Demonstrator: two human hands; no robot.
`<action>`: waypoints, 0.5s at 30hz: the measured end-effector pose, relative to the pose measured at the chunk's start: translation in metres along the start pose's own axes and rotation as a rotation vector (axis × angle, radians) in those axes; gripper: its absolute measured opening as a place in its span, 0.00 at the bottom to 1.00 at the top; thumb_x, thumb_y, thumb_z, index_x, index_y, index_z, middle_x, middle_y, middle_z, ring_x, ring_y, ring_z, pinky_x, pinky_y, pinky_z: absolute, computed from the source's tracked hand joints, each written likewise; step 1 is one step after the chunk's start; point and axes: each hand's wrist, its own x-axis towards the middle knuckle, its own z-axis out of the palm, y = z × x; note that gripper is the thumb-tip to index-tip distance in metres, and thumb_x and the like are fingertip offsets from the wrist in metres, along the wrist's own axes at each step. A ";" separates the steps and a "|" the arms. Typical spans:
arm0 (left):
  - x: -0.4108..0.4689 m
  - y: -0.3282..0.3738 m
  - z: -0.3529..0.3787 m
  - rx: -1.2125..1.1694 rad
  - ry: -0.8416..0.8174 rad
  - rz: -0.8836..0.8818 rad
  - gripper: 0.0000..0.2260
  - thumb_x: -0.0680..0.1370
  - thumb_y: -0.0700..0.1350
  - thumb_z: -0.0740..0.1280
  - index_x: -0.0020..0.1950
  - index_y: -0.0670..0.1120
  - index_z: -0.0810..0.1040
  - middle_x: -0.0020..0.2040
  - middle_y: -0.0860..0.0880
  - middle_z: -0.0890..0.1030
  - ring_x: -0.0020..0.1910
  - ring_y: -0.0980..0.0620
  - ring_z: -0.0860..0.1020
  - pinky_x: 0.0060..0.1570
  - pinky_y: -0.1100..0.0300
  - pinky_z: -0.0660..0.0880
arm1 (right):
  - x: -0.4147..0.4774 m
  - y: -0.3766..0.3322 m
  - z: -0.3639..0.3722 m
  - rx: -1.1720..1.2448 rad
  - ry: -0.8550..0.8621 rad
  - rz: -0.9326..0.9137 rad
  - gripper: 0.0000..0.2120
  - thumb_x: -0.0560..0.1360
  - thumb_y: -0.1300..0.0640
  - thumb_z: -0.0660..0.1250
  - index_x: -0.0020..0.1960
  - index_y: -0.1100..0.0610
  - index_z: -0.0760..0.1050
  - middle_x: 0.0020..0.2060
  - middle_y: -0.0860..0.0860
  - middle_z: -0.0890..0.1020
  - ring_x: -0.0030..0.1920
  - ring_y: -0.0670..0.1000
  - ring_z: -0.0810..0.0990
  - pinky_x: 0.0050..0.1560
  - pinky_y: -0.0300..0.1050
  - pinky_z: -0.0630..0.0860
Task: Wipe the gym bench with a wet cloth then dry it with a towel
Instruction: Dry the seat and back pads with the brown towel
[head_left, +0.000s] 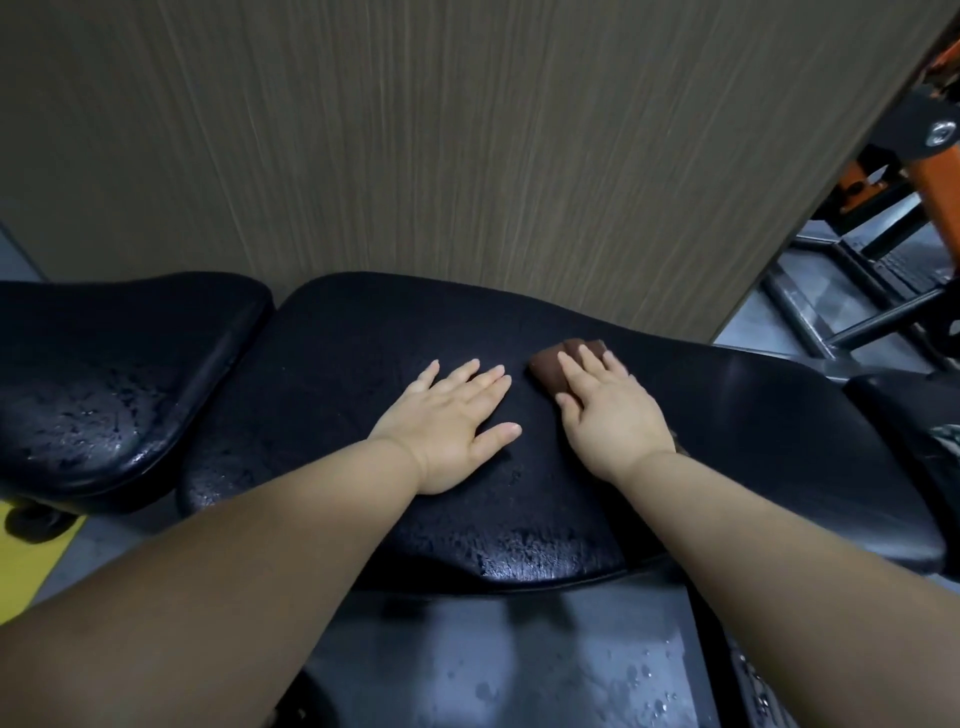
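1. Water drops (524, 551) sit on the near edge of the gym bench (322, 364) and on its small pad (104, 395) to the left.
2. The left hand (447, 415) lies flat on the big pad with its fingers straight and spread. It holds nothing.
3. The right hand (613, 415) presses flat on a brown cloth (548, 366). The cloth lies on the big pad, just beside the left hand's fingertips.
4. The two hands are close but do not touch.
5. I cannot tell if the brown cloth is the wet one or the dry towel. No second cloth shows.
6. The pad to the right of the cloth looks smooth and shiny, with no drops.
7. I think the job is about in the middle. The drops on the left and on the near edge need rubbing away.
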 end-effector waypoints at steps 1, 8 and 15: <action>0.000 0.000 0.001 -0.003 0.004 0.002 0.30 0.80 0.64 0.41 0.80 0.53 0.45 0.79 0.58 0.44 0.77 0.58 0.40 0.76 0.50 0.39 | 0.009 0.000 0.000 -0.010 -0.002 0.008 0.25 0.82 0.48 0.51 0.78 0.47 0.54 0.78 0.46 0.53 0.77 0.52 0.48 0.76 0.52 0.50; 0.002 -0.002 0.001 -0.019 0.012 0.007 0.32 0.78 0.65 0.40 0.80 0.53 0.45 0.79 0.58 0.44 0.77 0.58 0.39 0.76 0.51 0.37 | 0.073 0.000 0.003 -0.023 -0.004 0.076 0.25 0.82 0.47 0.50 0.77 0.44 0.52 0.78 0.45 0.52 0.77 0.56 0.51 0.75 0.56 0.53; 0.001 -0.004 0.004 -0.029 0.022 0.013 0.33 0.78 0.66 0.40 0.80 0.53 0.46 0.79 0.58 0.44 0.78 0.57 0.40 0.76 0.50 0.38 | 0.125 0.002 0.005 -0.022 0.020 0.111 0.25 0.81 0.47 0.51 0.77 0.45 0.54 0.77 0.46 0.57 0.73 0.59 0.61 0.69 0.57 0.63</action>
